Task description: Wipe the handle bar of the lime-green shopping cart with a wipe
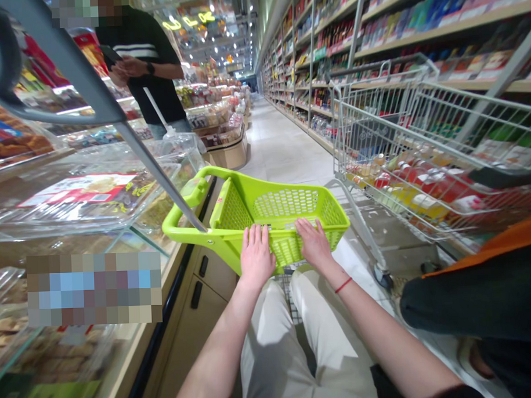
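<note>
A lime-green plastic shopping basket stands in front of my knees in a supermarket aisle, and nothing shows inside it. My left hand lies flat on its near rim with the fingers stretched forward. My right hand rests on the same rim a little to the right, fingers bent over the edge. A red string circles my right wrist. The basket's long green handle sticks out to the left toward the display counter.
A glass-topped food counter runs along the left. A grey metal bar crosses above it. A person in a dark shirt stands behind it. A metal shopping cart holds goods at right, beside another person's dark and orange sleeve. Shelves line the right wall.
</note>
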`<control>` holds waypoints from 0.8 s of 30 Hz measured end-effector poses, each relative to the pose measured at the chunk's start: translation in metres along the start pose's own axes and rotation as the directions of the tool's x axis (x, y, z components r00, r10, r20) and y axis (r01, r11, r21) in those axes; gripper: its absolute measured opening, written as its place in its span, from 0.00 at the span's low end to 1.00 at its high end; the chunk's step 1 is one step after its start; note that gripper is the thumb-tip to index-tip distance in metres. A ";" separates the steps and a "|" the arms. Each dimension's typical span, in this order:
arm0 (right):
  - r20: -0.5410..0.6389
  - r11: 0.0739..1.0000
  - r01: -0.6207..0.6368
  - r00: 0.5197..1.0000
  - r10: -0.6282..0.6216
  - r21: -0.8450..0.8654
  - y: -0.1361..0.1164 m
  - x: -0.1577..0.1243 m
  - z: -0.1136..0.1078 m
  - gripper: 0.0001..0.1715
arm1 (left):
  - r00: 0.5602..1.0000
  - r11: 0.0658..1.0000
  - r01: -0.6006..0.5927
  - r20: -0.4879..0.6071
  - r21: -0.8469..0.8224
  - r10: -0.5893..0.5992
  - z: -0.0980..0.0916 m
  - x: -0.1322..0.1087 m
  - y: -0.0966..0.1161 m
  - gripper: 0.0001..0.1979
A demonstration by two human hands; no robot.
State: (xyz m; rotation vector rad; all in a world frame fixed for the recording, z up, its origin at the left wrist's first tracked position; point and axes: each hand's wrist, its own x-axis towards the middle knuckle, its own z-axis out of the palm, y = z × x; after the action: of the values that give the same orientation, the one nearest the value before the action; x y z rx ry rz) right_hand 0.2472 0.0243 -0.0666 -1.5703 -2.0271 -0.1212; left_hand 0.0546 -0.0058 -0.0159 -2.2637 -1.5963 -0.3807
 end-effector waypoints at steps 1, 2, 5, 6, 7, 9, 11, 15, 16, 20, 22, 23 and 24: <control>-0.013 0.999 -0.037 0.999 0.037 -0.026 0.006 -0.003 -0.001 0.39 | 1.000 1.000 0.002 0.001 -0.001 -0.002 0.000 0.000 0.000 0.37; -0.029 0.996 -0.071 0.997 0.069 -0.050 0.010 -0.005 -0.001 0.39 | 1.000 1.000 0.004 0.002 -0.001 -0.004 -0.001 0.000 0.000 0.37; -0.078 0.988 -0.135 0.989 0.129 -0.079 0.006 -0.006 0.003 0.38 | 1.000 1.000 0.004 -0.003 -0.007 -0.004 0.000 0.000 0.000 0.37; -0.083 0.988 -0.135 0.988 0.130 -0.068 -0.001 -0.004 0.006 0.39 | 1.000 1.000 0.002 -0.005 -0.010 -0.002 0.000 0.000 0.000 0.37; -0.080 0.992 -0.121 0.990 0.117 -0.046 -0.010 -0.002 0.009 0.39 | 1.000 1.000 0.002 -0.007 -0.012 -0.002 0.001 -0.001 0.000 0.37; -0.049 0.999 -0.043 0.998 0.044 0.022 -0.030 0.003 0.013 0.41 | 1.000 1.000 0.003 -0.003 -0.013 -0.003 0.001 0.000 0.000 0.38; -0.010 0.993 0.060 0.998 -0.059 0.101 -0.047 0.009 0.016 0.43 | 1.000 1.000 0.007 0.006 -0.010 -0.007 0.001 0.000 0.000 0.38; 0.013 0.972 0.166 0.985 -0.170 0.168 -0.056 0.014 0.015 0.43 | 1.000 1.000 0.007 0.023 -0.012 -0.006 -0.001 0.000 0.001 0.38; 0.010 0.972 0.172 0.984 -0.175 0.161 -0.051 0.013 0.013 0.43 | 1.000 1.000 0.006 0.023 -0.013 -0.005 -0.001 0.000 0.001 0.38; -0.001 0.989 0.128 0.992 -0.128 0.080 -0.017 0.002 0.007 0.43 | 1.000 1.000 0.005 0.008 -0.018 -0.005 -0.001 0.000 0.001 0.37; -0.012 0.998 0.062 0.998 -0.062 0.032 0.003 -0.004 0.004 0.43 | 1.000 1.000 0.005 0.004 -0.018 -0.005 -0.001 -0.001 0.000 0.37; -0.023 1.000 0.020 1.000 -0.019 0.009 0.011 -0.006 0.003 0.42 | 1.000 1.000 0.004 0.002 -0.019 -0.004 0.000 -0.001 0.000 0.37; -0.036 1.000 -0.024 0.999 0.023 -0.012 0.018 -0.009 0.003 0.42 | 1.000 1.000 0.004 0.000 -0.020 -0.004 0.000 -0.001 0.000 0.37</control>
State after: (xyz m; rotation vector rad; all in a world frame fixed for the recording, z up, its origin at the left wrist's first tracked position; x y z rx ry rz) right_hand 0.2636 0.0233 -0.0776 -1.5882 -1.9832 -0.1527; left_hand 0.0545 -0.0065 -0.0166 -2.2752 -1.6047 -0.3994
